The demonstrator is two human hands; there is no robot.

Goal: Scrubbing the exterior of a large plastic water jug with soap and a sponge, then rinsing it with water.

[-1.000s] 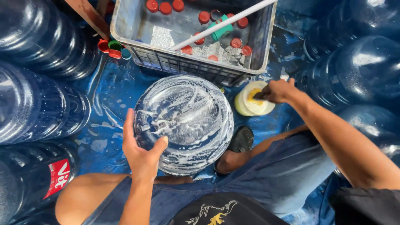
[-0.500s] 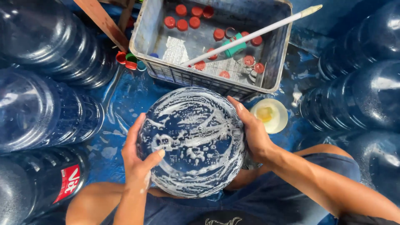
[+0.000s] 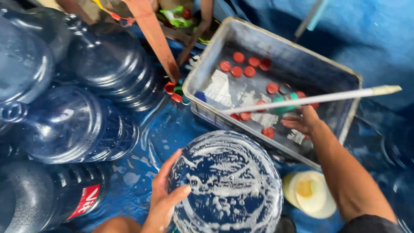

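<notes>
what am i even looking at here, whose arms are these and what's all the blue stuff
This is one picture from a camera worn on a person's head, looking down at their own bare arms. The left hand grips the side of a big blue water jug covered in soap foam. The right hand reaches into a grey crate that holds red caps, next to a long white stick with a green part. More blue jugs lie at the left on a wet blue tarp. A pale tub sits by the right arm.

Soapy jug (image 3: 226,185) btm cut off by frame edge; right hand (image 3: 304,122) fingertips blurred
</notes>
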